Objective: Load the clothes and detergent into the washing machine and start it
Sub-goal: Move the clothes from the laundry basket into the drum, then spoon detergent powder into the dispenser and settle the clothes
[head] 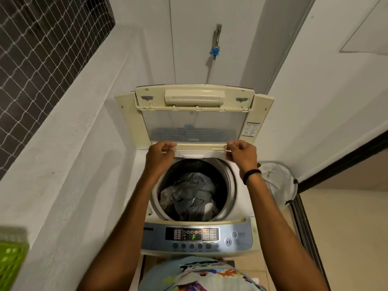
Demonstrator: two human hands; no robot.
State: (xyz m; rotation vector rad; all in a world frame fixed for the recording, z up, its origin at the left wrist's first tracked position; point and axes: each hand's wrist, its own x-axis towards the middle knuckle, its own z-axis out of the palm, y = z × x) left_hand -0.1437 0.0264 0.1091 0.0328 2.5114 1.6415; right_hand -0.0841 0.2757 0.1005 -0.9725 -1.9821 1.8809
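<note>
Your left hand [160, 153] and right hand [241, 154] each grip, with curled fingers [168, 146], the near edge of the raised cream plastic lid [195, 122] on the white top-loading washing machine [241, 198], its drum holding crumpled grey clothes [189, 196].

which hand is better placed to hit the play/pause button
The right hand, probably: the play/pause button sits at the right end of the panel, under that forearm. The left hand, also gripping the lid, is farther.

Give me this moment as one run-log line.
left hand: grips lid edge | right hand: grips lid edge | lid: up, folded | drum: grey clothes inside | display: lit, shows F
</note>
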